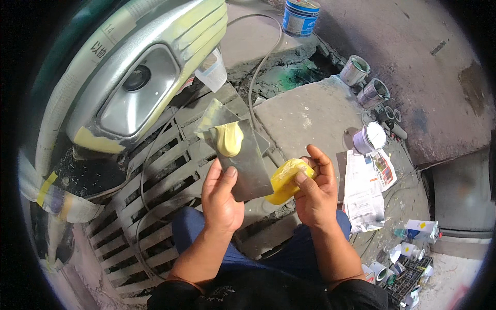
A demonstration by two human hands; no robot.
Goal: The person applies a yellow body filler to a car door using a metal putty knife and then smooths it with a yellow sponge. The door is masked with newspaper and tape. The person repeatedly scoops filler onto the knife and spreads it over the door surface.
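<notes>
My left hand (222, 199) grips a flat grey putty plate (250, 173), thumb on its face and fingers behind. A soft dollop of pale yellow putty (229, 140) sits near its upper end. Another thin plate, smeared with putty (214, 114), shows partly behind it. Pinched in my right hand (315, 194) is a yellow, rounded plastic spreader (284, 181), its left edge close to the plate's lower right corner. At the upper left stands a silver car body panel (93, 98) with a recessed lamp (138, 85). Pale yellow putty covers its ridged end (199, 31) and lower corner.
Newspaper masking (77, 77) borders the panel. A slatted floor grate (155, 196) lies below, crossed by a hose (253, 77). A white tub (213, 71), a blue can (300, 18), several paint-stained cans (354, 71), printed paper (362, 201) and a black crate (411, 281) stand or lie around.
</notes>
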